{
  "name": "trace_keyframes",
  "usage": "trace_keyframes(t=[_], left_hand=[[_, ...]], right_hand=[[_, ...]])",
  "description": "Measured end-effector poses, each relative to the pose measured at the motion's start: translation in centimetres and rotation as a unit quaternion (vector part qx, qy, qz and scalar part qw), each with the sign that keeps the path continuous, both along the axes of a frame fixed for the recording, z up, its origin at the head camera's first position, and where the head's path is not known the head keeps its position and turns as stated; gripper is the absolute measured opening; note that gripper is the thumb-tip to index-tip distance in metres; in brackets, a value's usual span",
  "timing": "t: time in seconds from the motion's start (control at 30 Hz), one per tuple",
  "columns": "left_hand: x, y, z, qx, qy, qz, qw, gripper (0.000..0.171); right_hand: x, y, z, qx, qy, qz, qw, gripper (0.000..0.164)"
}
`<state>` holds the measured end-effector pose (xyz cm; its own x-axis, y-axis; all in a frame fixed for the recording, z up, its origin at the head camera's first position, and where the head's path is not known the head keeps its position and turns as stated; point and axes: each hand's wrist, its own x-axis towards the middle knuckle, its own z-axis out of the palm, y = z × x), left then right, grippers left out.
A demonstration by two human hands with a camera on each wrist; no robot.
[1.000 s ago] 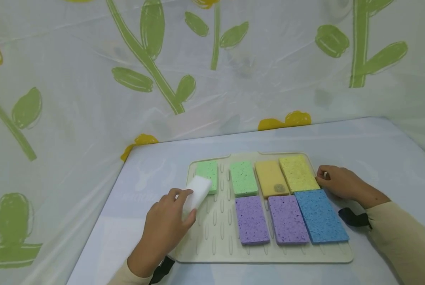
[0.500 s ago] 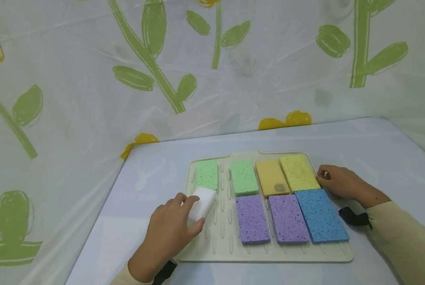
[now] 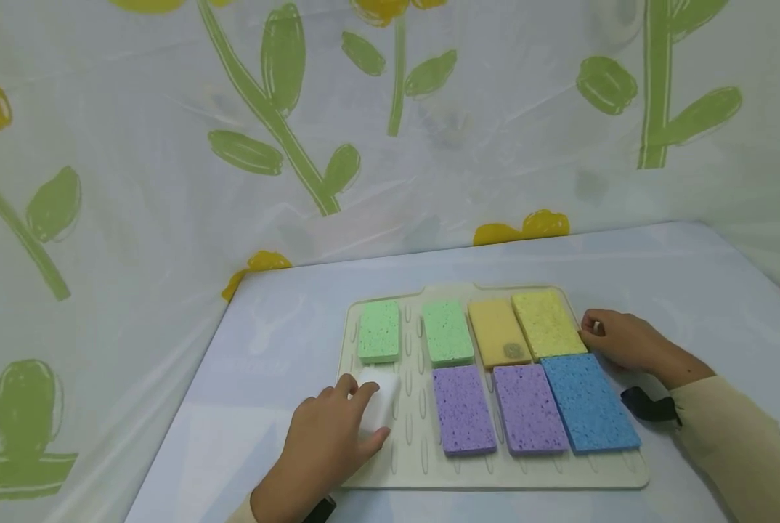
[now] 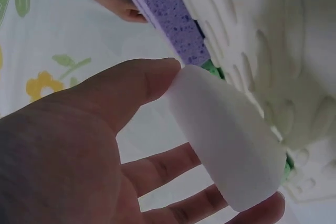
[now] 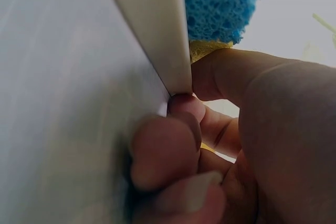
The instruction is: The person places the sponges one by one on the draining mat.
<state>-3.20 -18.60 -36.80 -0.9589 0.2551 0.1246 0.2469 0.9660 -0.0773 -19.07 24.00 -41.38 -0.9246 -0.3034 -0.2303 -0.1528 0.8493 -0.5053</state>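
My left hand [image 3: 331, 439] holds a smooth white sponge [image 3: 378, 396] low over the left side of a cream tray with raised oval ribs [image 3: 423, 465]. In the left wrist view the thumb lies at one end of the white sponge [image 4: 220, 135], and fingers reach behind it to the other end. Just beyond it in the head view lies a light green sponge [image 3: 380, 332]. My right hand [image 3: 632, 345] pinches the tray's right edge. The right wrist view shows the thumb above that edge [image 5: 157, 35] and a fingertip beneath, beside the blue sponge [image 5: 220, 3].
To the right on the tray lie another green sponge [image 3: 447, 333], a tan sponge with a dark round mark [image 3: 494, 330] and a yellow one [image 3: 547, 312]. Nearer are two purple sponges [image 3: 463, 410]. A flower-patterned curtain [image 3: 168, 181] hangs behind the pale table [image 3: 266, 327].
My left hand has brought the white sponge nearer to me and slightly right, off the left green sponge it overlapped in view. The right hand stays at the tray's edge.
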Motion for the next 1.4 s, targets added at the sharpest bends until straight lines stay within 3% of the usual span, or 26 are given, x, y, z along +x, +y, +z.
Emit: trace_keyframes(t=[0.33, 0.9, 1.1, 1.4], left_hand=[[-0.2, 0.5, -0.5, 0.007, -0.056, -0.014, 0.9983, 0.057], [-0.6, -0.7, -0.5, 0.091, -0.074, -0.060, 0.9913, 0.041], [-0.7, -0.5, -0.5, 0.088, -0.076, -0.072, 0.9906, 0.040], [-0.9, -0.6, 0.0, 0.049, -0.080, -0.068, 0.9933, 0.042]], right_hand=[[0.5, -0.1, 0.2, -0.009, 0.017, 0.001, 1.000, 0.018], [-0.3, -0.7, 0.3, 0.007, 0.010, 0.008, 1.000, 0.017], [-0.2, -0.1, 0.4, 0.015, 0.021, 0.012, 1.000, 0.018], [0.3, 0.2, 0.2, 0.012, 0.017, 0.008, 1.000, 0.018]])
